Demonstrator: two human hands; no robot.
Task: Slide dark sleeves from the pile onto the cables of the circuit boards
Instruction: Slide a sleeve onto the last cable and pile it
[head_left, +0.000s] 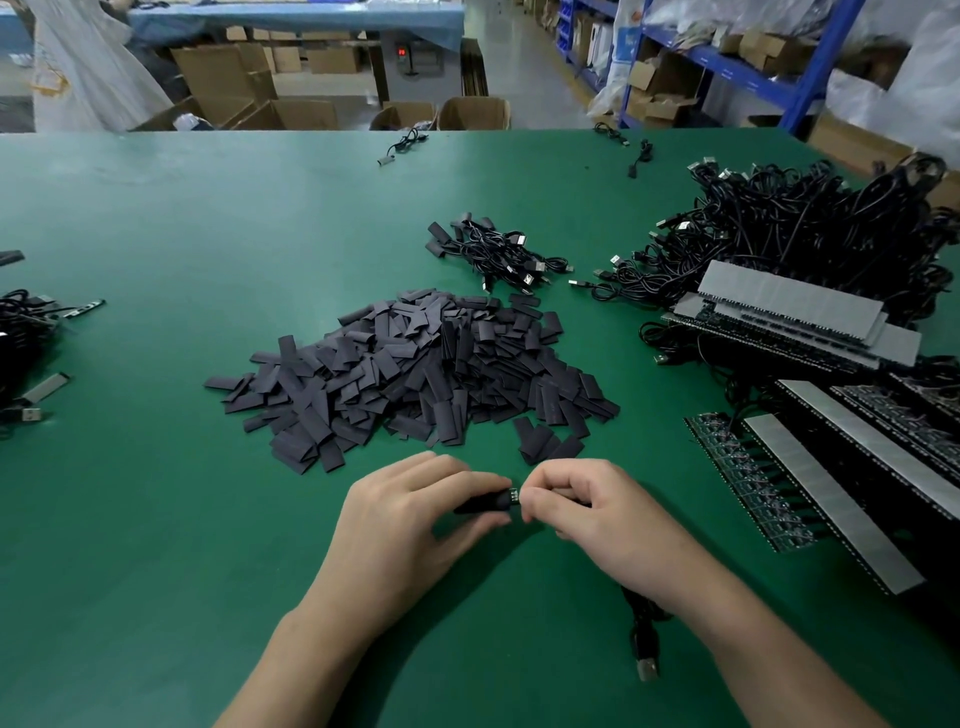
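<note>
Both hands meeting, left hand (410, 512) pinching sleeve (480, 503), right hand (587, 506) curled.

1. Green table (156, 519), filling most of the frame.
2. Pile of dark sleeves (410, 374), loose and flat, centre.
3. Small cable bundle (498, 254) with USB plugs, above centre.
4. Large cable heap (795, 223), upper right.
5. Circuit boards (748, 483) in rows with grey strips (831, 499), right edge.
6. Cable tangle (21, 338), left edge.
7. Loose cable (402, 148), upper centre.
8. USB cable (647, 649), lower right of centre.
</note>
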